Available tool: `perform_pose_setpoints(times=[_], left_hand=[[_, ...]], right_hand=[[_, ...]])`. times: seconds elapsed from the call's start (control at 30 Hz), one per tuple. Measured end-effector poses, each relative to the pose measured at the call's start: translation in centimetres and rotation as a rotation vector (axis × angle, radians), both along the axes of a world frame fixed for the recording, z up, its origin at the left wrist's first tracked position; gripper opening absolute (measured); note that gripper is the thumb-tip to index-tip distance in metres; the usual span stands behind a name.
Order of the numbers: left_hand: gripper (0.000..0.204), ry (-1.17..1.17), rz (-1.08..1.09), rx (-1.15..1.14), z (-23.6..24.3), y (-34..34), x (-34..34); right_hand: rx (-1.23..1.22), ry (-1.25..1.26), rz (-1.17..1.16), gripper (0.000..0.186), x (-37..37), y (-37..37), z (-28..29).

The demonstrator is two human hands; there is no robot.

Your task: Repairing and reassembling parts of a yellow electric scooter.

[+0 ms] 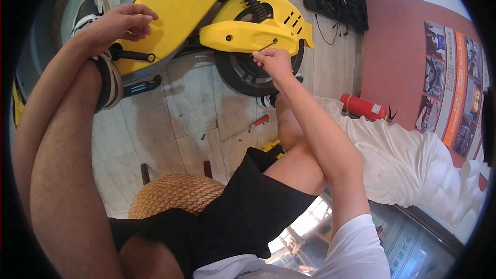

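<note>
bright | soft shadows on floor [199, 106] | glare on glossy panel [313, 218] | fisheye-bent edges, black rim

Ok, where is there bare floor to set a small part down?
Floor lies bare between the scooter and the woven stool, left of the loose screws; another patch between the wheel and red wall. Crowded around the screwdriver and at the wheel cover, where the right hand holds a thin tool.

The tool case [355, 11] lies right of the scooter [188, 8].
</note>
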State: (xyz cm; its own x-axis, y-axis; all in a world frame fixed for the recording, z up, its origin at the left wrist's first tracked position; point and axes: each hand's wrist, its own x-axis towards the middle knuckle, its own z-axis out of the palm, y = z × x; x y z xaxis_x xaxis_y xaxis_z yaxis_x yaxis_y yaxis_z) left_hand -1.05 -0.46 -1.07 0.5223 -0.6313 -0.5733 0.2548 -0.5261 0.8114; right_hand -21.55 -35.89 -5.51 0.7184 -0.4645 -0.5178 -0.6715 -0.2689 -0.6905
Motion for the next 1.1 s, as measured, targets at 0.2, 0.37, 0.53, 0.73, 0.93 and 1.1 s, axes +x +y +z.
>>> perform_pose_setpoints(times=[0.2,0.37,0.53,0.73,0.93,1.1], left_hand=[[0.031,-0.003,0.034,-0.034,0.2,0.4,0.6],[0.031,0.006,-0.027,-0.033,0.0,0.3,0.4],[0.030,0.017,-0.039,0.016,0.4,-0.2,0.2],[0.030,0.022,-0.008,-0.049,0.3,0.5,0.4],[0.028,-0.056,0.077,-0.221,-0.6,2.6,0.6],[0.029,-0.084,0.057,-0.171,-0.5,1.3,-0.2]], right_hand=[[0.122,-0.023,-0.081,0.013,0.6,-0.2,0.4],[0.151,0.020,-0.137,0.014,1.3,0.1,1.1],[0.379,0.036,-0.522,0.007,3.8,1.2,1.1],[0.532,-0.029,-0.781,0.013,6.2,1.3,0.3],[0.706,-0.064,-0.897,0.013,6.5,0.8,-2.1],[0.899,-0.561,-0.884,0.010,11.0,-6.7,0.7]])
